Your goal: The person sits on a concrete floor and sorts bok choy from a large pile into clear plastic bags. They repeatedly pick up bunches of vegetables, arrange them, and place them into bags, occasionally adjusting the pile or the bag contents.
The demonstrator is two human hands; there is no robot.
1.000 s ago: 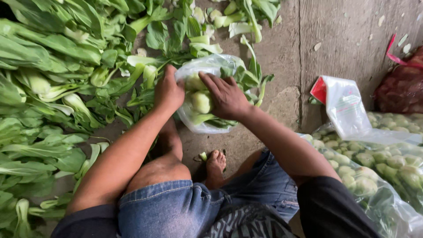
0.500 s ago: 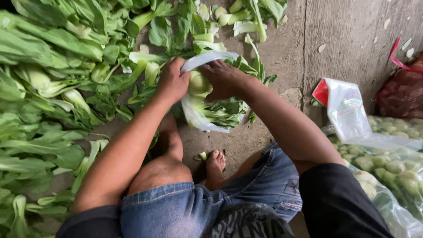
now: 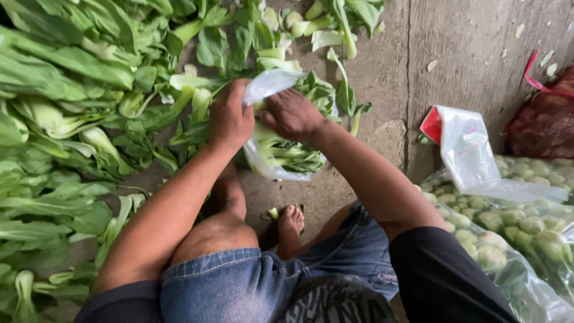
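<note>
Two hands grip one clear plastic bag (image 3: 272,157) of bok choy above the concrete floor (image 3: 382,90): left hand (image 3: 230,116) pinches its mouth open, right hand (image 3: 291,113) clasps the greens, steadying them inside.

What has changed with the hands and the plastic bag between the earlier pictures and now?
The left hand and right hand have come together at the mouth of the clear plastic bag, gathering it shut over the bok choy, whose pale bases showed before. The bag now hangs closed below the hands. The loose greens, the packed bags and the bare foot stayed in place.
</note>
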